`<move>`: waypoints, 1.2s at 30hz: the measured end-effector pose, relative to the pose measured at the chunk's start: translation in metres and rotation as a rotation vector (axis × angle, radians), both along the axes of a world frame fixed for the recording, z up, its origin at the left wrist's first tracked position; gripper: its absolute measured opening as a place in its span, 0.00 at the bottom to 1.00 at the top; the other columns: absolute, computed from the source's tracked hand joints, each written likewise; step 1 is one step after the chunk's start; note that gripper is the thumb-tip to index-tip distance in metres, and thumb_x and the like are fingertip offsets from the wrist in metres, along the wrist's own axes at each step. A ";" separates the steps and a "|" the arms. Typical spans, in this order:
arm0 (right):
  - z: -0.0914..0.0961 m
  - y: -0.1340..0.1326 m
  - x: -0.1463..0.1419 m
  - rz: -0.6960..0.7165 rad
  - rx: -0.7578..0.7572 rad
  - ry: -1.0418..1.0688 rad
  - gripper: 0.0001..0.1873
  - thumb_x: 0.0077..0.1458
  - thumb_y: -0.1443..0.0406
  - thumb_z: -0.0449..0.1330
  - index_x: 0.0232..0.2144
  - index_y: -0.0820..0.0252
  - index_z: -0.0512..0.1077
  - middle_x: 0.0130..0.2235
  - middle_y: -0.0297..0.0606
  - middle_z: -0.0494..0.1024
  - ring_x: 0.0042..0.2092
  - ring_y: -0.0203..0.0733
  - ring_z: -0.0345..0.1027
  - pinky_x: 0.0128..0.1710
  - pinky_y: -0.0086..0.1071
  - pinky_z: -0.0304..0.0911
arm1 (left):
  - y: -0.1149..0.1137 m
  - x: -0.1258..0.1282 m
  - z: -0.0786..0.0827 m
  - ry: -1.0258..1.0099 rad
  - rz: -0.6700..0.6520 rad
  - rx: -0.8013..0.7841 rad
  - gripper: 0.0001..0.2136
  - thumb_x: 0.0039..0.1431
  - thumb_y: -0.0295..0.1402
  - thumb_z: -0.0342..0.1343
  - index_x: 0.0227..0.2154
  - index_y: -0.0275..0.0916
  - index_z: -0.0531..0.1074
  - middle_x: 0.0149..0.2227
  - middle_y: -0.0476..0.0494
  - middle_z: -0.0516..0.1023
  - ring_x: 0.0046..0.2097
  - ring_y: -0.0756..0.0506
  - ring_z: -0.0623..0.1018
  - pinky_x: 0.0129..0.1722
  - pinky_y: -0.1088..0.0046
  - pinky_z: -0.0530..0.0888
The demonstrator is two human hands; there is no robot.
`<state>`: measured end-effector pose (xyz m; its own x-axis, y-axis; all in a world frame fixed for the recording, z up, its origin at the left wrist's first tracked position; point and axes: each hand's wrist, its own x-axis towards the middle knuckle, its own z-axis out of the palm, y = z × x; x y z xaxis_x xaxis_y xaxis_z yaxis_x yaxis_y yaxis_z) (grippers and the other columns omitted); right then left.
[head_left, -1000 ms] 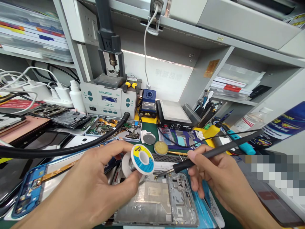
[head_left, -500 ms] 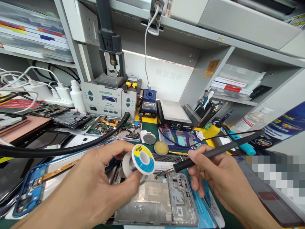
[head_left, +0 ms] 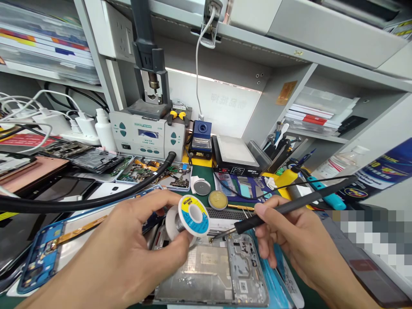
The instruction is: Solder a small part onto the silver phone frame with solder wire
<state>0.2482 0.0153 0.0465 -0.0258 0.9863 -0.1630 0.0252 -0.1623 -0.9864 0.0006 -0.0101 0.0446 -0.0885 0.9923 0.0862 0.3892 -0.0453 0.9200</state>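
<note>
My left hand (head_left: 141, 244) is closed around a spool of solder wire (head_left: 194, 216) with a yellow and blue label, held tilted above a phone frame (head_left: 199, 279). In my right hand (head_left: 283, 227) is a soldering iron (head_left: 283, 208) with a black grip, held like a pen. Its metal tip points down and left, at a small gold-coloured part (head_left: 211, 240) near the upper edge of the frame; whether it touches cannot be made out. The metal phone frame lies under both hands, its upper left partly hidden by the spool and my left hand.
An open tin of yellowish paste (head_left: 218, 200) stands behind the phone frame. A rework station (head_left: 148, 137) stands at the back left, its black hose (head_left: 128, 204) crossing in front. Blue phone housing (head_left: 41, 257) lies left. The iron's thin cable (head_left: 309, 182) runs across the right side.
</note>
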 end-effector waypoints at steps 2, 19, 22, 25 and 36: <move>0.000 -0.001 -0.001 0.003 0.004 0.005 0.26 0.52 0.46 0.80 0.24 0.57 0.76 0.19 0.34 0.79 0.17 0.36 0.70 0.14 0.25 0.67 | 0.000 0.000 0.001 0.001 -0.001 -0.005 0.13 0.53 0.45 0.61 0.37 0.46 0.85 0.25 0.53 0.82 0.23 0.47 0.73 0.19 0.76 0.67; 0.001 -0.003 -0.004 -0.018 -0.011 0.029 0.26 0.47 0.48 0.83 0.25 0.57 0.75 0.21 0.33 0.81 0.17 0.36 0.72 0.14 0.23 0.68 | 0.011 -0.022 -0.011 0.071 -0.243 0.030 0.13 0.62 0.41 0.63 0.46 0.46 0.85 0.25 0.53 0.84 0.24 0.45 0.81 0.17 0.79 0.74; 0.001 -0.003 -0.004 -0.008 -0.007 0.024 0.26 0.49 0.47 0.82 0.25 0.57 0.75 0.21 0.33 0.81 0.17 0.35 0.72 0.14 0.23 0.68 | 0.012 -0.021 -0.011 0.080 -0.251 0.058 0.12 0.62 0.41 0.63 0.45 0.47 0.85 0.27 0.53 0.85 0.25 0.45 0.82 0.18 0.80 0.76; 0.002 -0.003 -0.004 -0.007 -0.001 0.019 0.26 0.50 0.46 0.82 0.25 0.57 0.75 0.21 0.33 0.80 0.18 0.35 0.73 0.14 0.23 0.68 | 0.010 -0.021 -0.012 0.096 -0.204 0.072 0.13 0.61 0.42 0.64 0.45 0.46 0.85 0.30 0.51 0.88 0.23 0.46 0.80 0.17 0.79 0.75; -0.001 -0.001 -0.002 -0.001 0.014 0.020 0.26 0.50 0.47 0.81 0.25 0.57 0.75 0.20 0.34 0.80 0.17 0.36 0.73 0.13 0.23 0.68 | 0.014 -0.025 -0.016 0.093 -0.284 0.051 0.15 0.65 0.44 0.62 0.50 0.46 0.83 0.26 0.54 0.84 0.24 0.45 0.82 0.17 0.79 0.75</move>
